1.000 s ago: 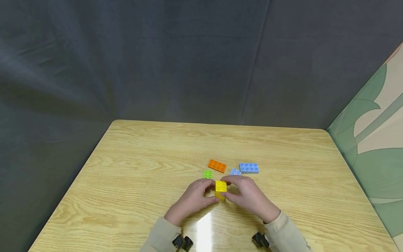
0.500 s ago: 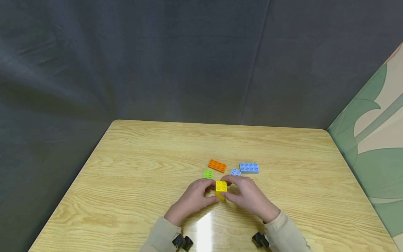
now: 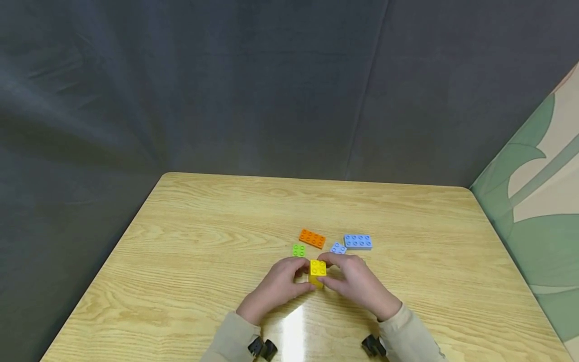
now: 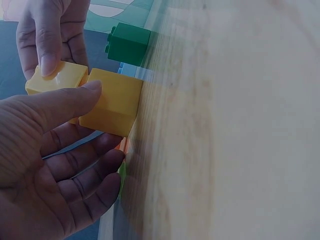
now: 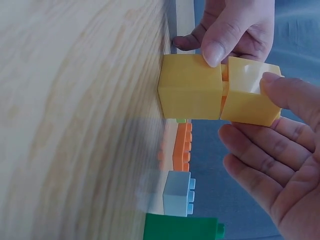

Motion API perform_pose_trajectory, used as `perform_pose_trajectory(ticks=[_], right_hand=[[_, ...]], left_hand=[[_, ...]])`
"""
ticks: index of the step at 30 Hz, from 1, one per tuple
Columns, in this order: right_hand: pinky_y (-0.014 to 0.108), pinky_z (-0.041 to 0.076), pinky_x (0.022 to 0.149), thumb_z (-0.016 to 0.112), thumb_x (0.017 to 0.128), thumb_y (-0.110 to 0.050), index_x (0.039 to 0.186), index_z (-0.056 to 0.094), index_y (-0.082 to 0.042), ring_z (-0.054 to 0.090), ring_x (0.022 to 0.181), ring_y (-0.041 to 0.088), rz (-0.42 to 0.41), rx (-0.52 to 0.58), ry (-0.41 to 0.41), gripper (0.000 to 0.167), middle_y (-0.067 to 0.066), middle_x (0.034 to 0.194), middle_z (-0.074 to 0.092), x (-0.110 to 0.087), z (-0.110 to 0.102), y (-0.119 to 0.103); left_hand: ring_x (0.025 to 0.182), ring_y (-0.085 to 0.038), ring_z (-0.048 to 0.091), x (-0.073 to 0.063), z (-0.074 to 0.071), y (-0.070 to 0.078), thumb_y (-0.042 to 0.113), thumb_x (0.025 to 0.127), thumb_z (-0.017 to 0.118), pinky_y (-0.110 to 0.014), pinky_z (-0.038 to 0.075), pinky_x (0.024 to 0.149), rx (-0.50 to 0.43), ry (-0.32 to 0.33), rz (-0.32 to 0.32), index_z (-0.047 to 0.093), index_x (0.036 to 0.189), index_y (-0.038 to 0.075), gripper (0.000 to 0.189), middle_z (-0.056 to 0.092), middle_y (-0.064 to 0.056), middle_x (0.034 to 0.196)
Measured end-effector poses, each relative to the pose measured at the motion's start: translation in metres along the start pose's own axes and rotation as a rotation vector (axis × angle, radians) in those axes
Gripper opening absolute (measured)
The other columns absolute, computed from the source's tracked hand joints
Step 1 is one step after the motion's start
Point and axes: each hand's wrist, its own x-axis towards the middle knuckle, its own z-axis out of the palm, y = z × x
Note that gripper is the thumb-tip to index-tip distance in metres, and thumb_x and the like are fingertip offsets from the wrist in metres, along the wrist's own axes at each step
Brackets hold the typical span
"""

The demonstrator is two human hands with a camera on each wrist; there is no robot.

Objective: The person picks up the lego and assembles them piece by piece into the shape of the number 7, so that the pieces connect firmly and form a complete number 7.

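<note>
Two yellow toy building blocks stand one on top of the other on the table before me. My left hand (image 3: 282,284) grips the lower yellow block (image 5: 190,87) between thumb and fingers, close to the tabletop. With thumb and fingertips, my right hand (image 3: 359,281) pinches the upper yellow block (image 5: 252,100). A narrow uneven gap shows between the two blocks in the right wrist view, and the upper one sits slightly tilted. From the head view, the studded top of the upper block faces up, and most of the lower block is hidden.
Behind the hands lie a flat orange block (image 3: 312,239), a lime green block (image 3: 298,250), a small blue block (image 3: 338,247) and a longer blue block (image 3: 358,242). A dark green block (image 4: 129,44) stands near my right hand, hidden in the head view.
</note>
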Motion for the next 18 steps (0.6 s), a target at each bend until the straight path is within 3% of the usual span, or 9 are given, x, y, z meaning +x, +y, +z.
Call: perform_pose_trajectory(ticks=[18], right_hand=[[0.040,0.056,0.079,0.077,0.085,-0.016,0.112,0.069,-0.009,0.067,0.092,0.019,-0.016,-0.047,-0.006,0.029,0.002,0.106,0.071,0.0012,-0.0010,-0.0021]], left_hand=[[0.087,-0.009,0.055,-0.0008,-0.0013,0.0021,0.033,0.087,0.075,-0.024,0.048,0.077,-0.001,0.002,0.004,0.063,0.105,0.018,0.026,0.062,0.008,0.097]])
